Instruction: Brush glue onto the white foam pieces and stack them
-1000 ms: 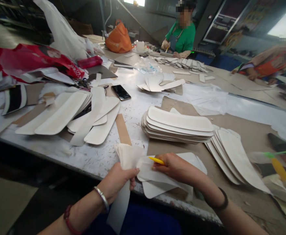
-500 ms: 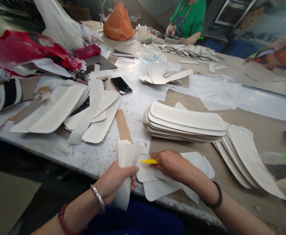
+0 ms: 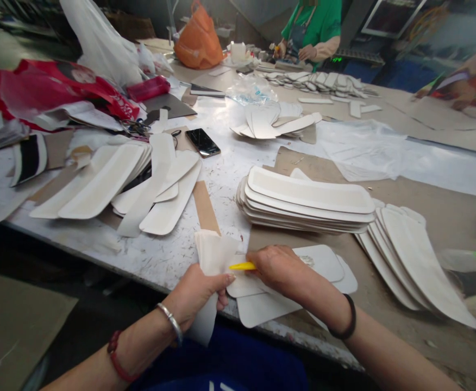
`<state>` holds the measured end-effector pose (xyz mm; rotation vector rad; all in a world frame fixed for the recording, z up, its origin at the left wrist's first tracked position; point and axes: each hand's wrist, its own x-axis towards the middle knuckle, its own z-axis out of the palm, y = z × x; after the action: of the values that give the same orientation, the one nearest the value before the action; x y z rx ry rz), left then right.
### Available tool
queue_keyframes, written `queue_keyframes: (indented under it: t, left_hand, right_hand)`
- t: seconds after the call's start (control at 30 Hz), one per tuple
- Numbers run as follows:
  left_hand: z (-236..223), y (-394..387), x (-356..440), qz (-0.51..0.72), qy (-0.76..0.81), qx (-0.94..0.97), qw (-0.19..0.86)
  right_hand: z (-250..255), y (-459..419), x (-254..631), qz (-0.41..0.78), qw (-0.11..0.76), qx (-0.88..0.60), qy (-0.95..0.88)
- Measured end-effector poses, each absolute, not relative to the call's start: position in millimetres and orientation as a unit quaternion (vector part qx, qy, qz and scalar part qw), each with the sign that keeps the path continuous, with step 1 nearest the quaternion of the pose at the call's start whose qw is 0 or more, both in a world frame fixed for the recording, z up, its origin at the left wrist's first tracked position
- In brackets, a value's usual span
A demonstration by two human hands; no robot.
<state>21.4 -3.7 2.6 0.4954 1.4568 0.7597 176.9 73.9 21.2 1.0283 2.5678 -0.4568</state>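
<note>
My left hand [image 3: 203, 290] is closed around a bundle of thin white strips [image 3: 213, 252], its thumb pressed on top. The strips stand up over the table edge and hang below my fingers. In my closed right hand [image 3: 276, 269] is a slim yellow pointed tool [image 3: 241, 266], whose exact kind I cannot make out. Its tip points left and is right beside the strips, just above my left thumb; whether it touches them I cannot tell. Under my right hand lie several flat white rounded panels [image 3: 323, 263].
Beyond my right hand stands a stack of white panels [image 3: 307, 193], with more fanned panels [image 3: 413, 255] to its right. Loose panels [image 3: 99, 182] lie at left, near a phone [image 3: 202, 142]. An orange bag [image 3: 199, 41] sits behind. A person in green [image 3: 319, 24] works across the table.
My right hand and the yellow tool have moved slightly left, bringing the tip closer to the strips. My left hand keeps its grip. The view has shifted a little.
</note>
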Motion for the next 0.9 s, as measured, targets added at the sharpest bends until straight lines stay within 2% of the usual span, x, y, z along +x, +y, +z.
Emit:
queue_keyframes:
  t: [0.23,0.4,0.57,0.67,0.9]
  left_hand:
    - [0.9,-3.5,26.9,0.328,0.672,0.234,0.622]
    - [-0.3,-7.7,24.2,0.322,0.670,0.257,0.618]
    - [-3.4,-10.7,21.3,0.304,0.668,0.277,0.620]
    - [-6.7,-10.5,20.5,0.270,0.681,0.322,0.600]
    - [-13.4,-12.4,18.3,0.230,0.688,0.387,0.569]
  right_hand:
    - [30.3,70.5,174.7,-0.178,0.178,0.376,0.891]
    - [43.0,60.5,218.1,-0.201,0.198,0.421,0.862]
    - [39.8,54.7,286.0,-0.239,0.118,0.549,0.792]
    - [31.6,56.1,300.9,-0.214,0.091,0.614,0.754]
    - [29.5,61.6,283.8,-0.133,0.117,0.674,0.717]
